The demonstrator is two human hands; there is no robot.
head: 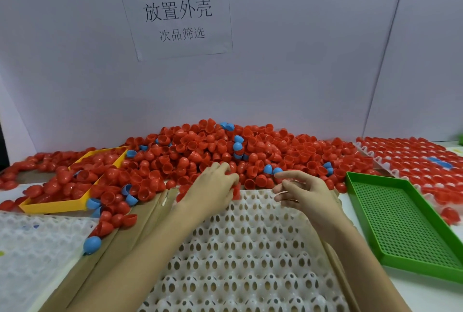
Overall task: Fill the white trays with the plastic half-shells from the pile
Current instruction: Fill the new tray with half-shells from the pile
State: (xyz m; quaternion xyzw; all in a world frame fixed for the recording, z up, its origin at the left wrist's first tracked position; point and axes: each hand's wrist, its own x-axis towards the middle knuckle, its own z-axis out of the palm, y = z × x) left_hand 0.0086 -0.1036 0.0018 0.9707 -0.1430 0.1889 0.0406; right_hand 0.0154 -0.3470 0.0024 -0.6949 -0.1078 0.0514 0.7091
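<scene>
The white tray (240, 256) lies nearest, on cardboard (120, 244), every cup in view bare, so the step in hand looks like the first placements along its far edge, and it would go best by seating each shell squarely in its own cup, one at a time, filling a row before moving on. At that edge the left hand (213, 183) curls round a red shell (236, 191), while the right hand (304, 190) hovers just beside it, fingers loosely spread, holding nothing I can see. Beyond both, the pile (215, 146) lies against the wall.
</scene>
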